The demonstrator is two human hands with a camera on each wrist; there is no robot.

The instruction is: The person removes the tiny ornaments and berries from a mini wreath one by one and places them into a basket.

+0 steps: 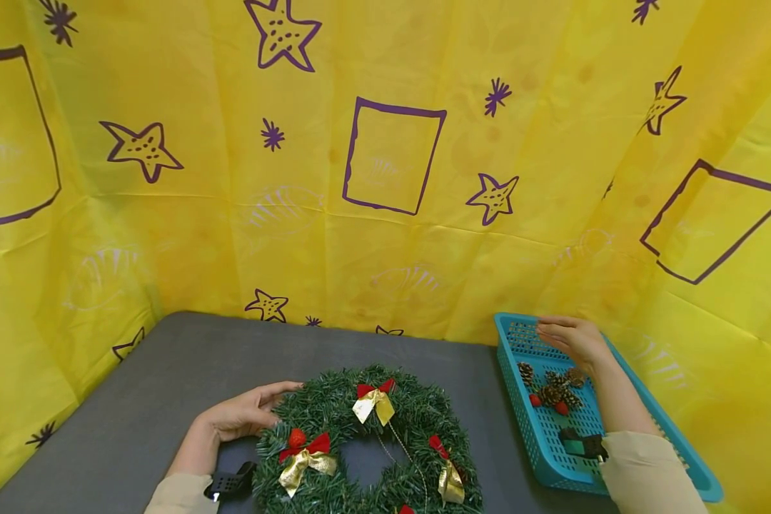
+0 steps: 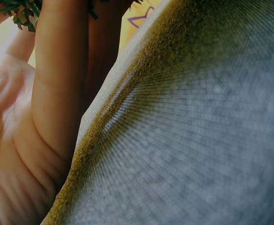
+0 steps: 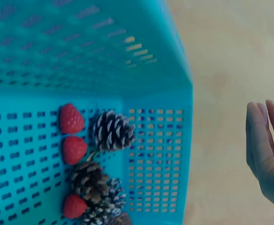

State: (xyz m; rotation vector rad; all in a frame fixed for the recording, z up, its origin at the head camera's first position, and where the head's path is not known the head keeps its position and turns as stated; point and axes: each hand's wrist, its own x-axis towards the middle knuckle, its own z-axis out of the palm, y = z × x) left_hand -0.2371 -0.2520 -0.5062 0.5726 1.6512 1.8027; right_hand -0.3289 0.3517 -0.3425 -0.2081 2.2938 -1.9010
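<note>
A green tinsel wreath [image 1: 430, 400] lies on the grey table, dressed with red and gold bows [image 1: 374, 403] and a red berry [image 1: 297, 437] at its left bow. My left hand [image 1: 247, 410] holds the wreath's left edge, thumb and fingers about the greenery; in the left wrist view the fingers [image 2: 62, 70] reach up to green strands. My right hand [image 1: 575, 339] is raised over the far end of a blue basket [image 1: 520, 400], fingers nearly straight, with nothing seen in it. Inside the basket lie several pine cones [image 3: 112, 131] and red berries [image 3: 74, 150].
The basket stands to the right of the wreath on the grey table [image 1: 231, 350]. Yellow cloth [image 1: 392, 250] with purple stars and squares hangs behind and at both sides. A thin gold cord [image 1: 398, 437] crosses the wreath. Grey ribbed fabric [image 2: 183, 140] fills much of the left wrist view.
</note>
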